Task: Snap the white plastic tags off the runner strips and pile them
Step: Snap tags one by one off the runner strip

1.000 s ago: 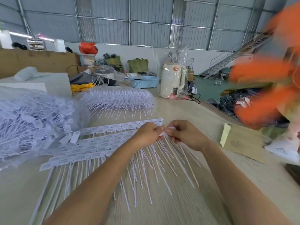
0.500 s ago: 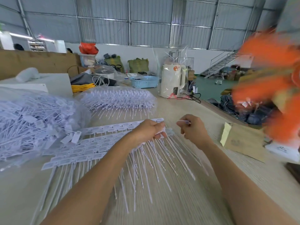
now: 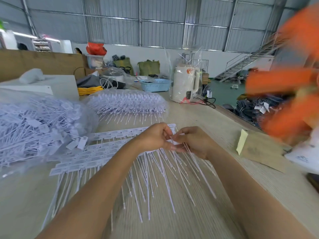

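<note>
- The runner strips [image 3: 96,152] are seen as white, with small dark printed marks along their flat heads.
- The loose tags [image 3: 160,178], just nearer than the runner strips, are shown in white with a faint lilac cast.
- The table [image 3: 224,128] under the runner strips is finished in pale beige with fine grey streaks.
- Left of the runner strips, white tags are seen through a clear bag [image 3: 39,128].
- Beyond the runner strips, a light blue perforated basket [image 3: 156,85], a cream-white jug [image 3: 185,87] and a coiled yellow cable [image 3: 88,89] are seen.
- Right of the runner strips, a blurred orange shape [image 3: 290,94] and a brown cardboard piece [image 3: 262,149] are shown.
</note>
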